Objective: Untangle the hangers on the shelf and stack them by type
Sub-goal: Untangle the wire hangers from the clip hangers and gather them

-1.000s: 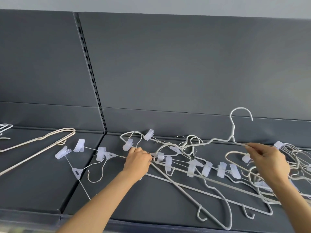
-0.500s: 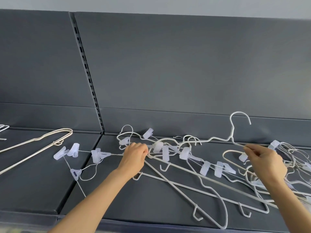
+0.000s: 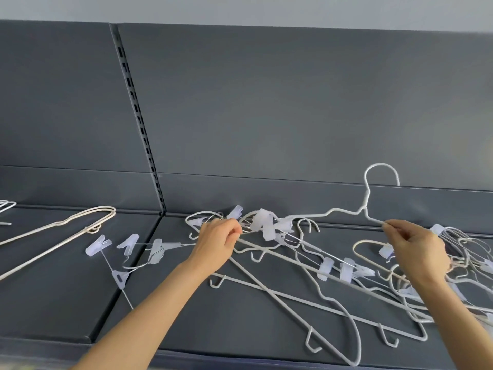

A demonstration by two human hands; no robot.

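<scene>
The clips point(image 3: 266, 222) have bunched up beside the left hand point(image 3: 217, 243), which pinches their wire. The right hand point(image 3: 416, 244) pinches the raised white hanger point(image 3: 364, 206) above the shelf point(image 3: 213, 316).

Dark grey shop shelving under flat, even light.
Matte back panels point(image 3: 266, 102) split by a slotted upright point(image 3: 137, 113); pale wall point(image 3: 240, 9) above, seamed shelf point(image 3: 53, 303) below.

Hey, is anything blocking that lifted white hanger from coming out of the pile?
Yes. The right hand pinches the hanger, but its far end runs into the bunched clip hangers held by the left hand, apparently snagged there.
</scene>
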